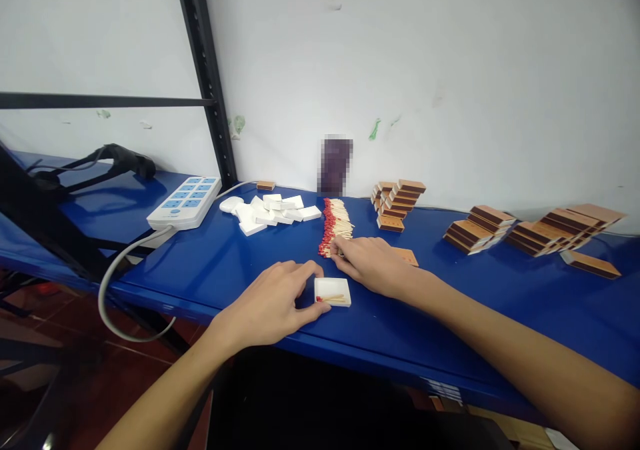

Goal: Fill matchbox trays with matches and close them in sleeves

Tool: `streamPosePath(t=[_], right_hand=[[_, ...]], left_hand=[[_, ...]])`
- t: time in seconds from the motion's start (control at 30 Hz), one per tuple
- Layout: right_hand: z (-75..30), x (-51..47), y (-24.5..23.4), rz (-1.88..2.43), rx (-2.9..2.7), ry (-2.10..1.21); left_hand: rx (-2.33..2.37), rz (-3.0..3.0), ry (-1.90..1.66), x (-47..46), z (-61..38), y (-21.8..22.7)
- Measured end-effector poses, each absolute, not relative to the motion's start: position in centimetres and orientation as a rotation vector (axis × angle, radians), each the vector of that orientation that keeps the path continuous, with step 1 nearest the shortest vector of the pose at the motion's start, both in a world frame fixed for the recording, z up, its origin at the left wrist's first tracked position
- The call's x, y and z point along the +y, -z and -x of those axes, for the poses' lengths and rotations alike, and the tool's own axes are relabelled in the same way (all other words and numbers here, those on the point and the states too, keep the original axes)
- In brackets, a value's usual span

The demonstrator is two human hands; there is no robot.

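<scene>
My left hand (280, 298) grips the left end of a small white matchbox tray (339, 285) between thumb and fingers, on the blue table. A few red-headed matches (334, 299) lie inside the tray. Just beyond it, my right hand (367, 260) has its fingers pinched together at the near end of a long row of loose matches (339, 220), red heads to the left. What sits between those fingertips is hidden. Partly covered by the right hand, an orange matchbox sleeve (407, 257) lies flat.
White trays (273, 210) lie heaped left of the matches. Orange-brown matchboxes are stacked in a back pile (400, 200), a middle pile (477, 229) and a right pile (565, 229). A power strip (186, 202) with its cable stands at left, near a black shelf post (207, 70).
</scene>
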State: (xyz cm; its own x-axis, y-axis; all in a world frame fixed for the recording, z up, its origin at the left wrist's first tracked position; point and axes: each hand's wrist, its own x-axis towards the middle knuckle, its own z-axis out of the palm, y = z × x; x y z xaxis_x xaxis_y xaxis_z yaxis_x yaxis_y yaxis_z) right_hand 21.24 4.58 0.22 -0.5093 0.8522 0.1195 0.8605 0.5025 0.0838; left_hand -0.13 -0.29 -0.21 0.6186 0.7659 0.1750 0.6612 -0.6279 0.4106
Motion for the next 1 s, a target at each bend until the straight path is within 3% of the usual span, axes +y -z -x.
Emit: streamPosePath(t=[1.0], right_hand=[[-22.0,3.2,-0.6,1.591,-2.663,-0.044]], left_hand=[[1.168,-2.522,-0.477,-0.3,0.1,0.1]])
